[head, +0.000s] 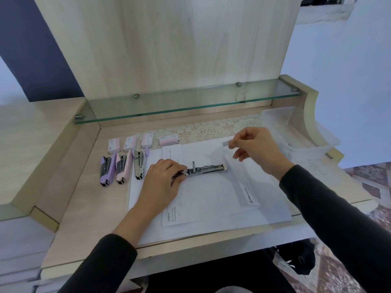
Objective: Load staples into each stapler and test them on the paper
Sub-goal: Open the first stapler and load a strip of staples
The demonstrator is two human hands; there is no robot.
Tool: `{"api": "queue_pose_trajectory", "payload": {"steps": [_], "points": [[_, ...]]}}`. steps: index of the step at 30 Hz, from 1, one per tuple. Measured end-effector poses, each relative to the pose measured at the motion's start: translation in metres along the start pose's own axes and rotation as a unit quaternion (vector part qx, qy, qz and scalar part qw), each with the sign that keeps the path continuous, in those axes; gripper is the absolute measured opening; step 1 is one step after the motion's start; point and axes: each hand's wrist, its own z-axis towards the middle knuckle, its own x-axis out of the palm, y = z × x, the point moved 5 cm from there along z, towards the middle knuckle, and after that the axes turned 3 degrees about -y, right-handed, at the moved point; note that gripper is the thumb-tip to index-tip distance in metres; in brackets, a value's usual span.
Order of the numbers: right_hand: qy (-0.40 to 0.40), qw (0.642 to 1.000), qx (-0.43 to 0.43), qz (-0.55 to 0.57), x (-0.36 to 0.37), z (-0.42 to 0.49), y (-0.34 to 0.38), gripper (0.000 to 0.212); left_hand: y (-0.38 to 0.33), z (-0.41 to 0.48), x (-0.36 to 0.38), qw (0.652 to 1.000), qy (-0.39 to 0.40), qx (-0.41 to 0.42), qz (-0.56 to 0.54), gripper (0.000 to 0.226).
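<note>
Left hand (163, 176) grips the opened stapler (208, 168) on the paper (215, 199); raised right hand (256, 148) pinches, seemingly, a staple strip (226, 143).

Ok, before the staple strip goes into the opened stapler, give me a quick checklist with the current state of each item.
1. Open stapler lies flat on the paper, top swung open: ok.
2. Left hand grips its rear end to steady it: ok.
3. Right hand pinches the staple strip: ok.
4. Strip lined up over the channel: not ok, it is held above and beyond the stapler's front end.
5. Channel free of old staples: cannot tell.
6. Purple stapler, pink stapler and silver stapler lie apart to the left, out of the way: ok.
</note>
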Motion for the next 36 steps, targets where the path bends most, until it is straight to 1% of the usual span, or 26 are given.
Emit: {"api": "queue_pose_trajectory", "payload": {"steps": [3,6,8,11,14,16,19,22,26,29,31,34,36], "points": [[-0.042,0.999,-0.014,-0.012,-0.021,0.009,0.005,0.013,-0.001,0.0,-0.001,1.0,0.002,0.002,0.002,0.02],[-0.095,0.993,-0.042,-0.047,-0.05,0.019,0.009,0.014,-0.003,0.0,-0.002,1.0,0.004,0.005,0.002,0.022],[-0.136,0.986,-0.052,-0.075,-0.073,0.025,0.012,0.011,-0.003,0.0,-0.002,1.0,0.002,0.006,-0.002,0.023],[-0.195,0.974,-0.05,-0.108,-0.108,0.032,0.013,0.008,-0.004,0.0,-0.004,1.0,-0.002,0.013,-0.005,0.024],[-0.224,0.962,-0.041,-0.153,-0.131,0.037,0.007,0.008,-0.004,-0.001,-0.005,1.0,-0.006,0.018,-0.009,0.025],[-0.222,0.957,-0.017,-0.186,-0.14,0.038,-0.001,0.011,-0.004,-0.001,-0.005,1.0,-0.013,0.018,-0.014,0.024],[-0.198,0.955,0.005,-0.22,-0.144,0.037,-0.01,0.011,-0.004,-0.001,-0.005,0.999,-0.021,0.019,-0.018,0.023],[-0.185,0.952,0.012,-0.243,-0.144,0.035,-0.016,0.011,-0.004,-0.002,-0.005,0.999,-0.02,0.02,-0.015,0.023],[-0.185,0.952,0.004,-0.242,-0.141,0.035,-0.016,0.015,-0.004,-0.001,-0.005,0.999,-0.016,0.022,-0.021,0.018],[-0.186,0.954,-0.015,-0.235,-0.135,0.035,-0.009,0.014,-0.006,-0.001,-0.005,0.999,-0.016,0.024,-0.028,0.017],[-0.171,0.957,-0.035,-0.233,-0.126,0.035,-0.002,0.011,-0.006,-0.001,-0.005,0.999,-0.014,0.022,-0.028,0.019],[-0.128,0.962,-0.077,-0.228,-0.101,0.028,0.013,0.01,-0.005,-0.002,-0.003,0.999,-0.011,0.018,-0.027,0.018],[-0.082,0.961,-0.109,-0.239,-0.079,0.022,0.023,0.011,-0.004,-0.002,-0.002,0.999,-0.01,0.014,-0.027,0.017]]}}
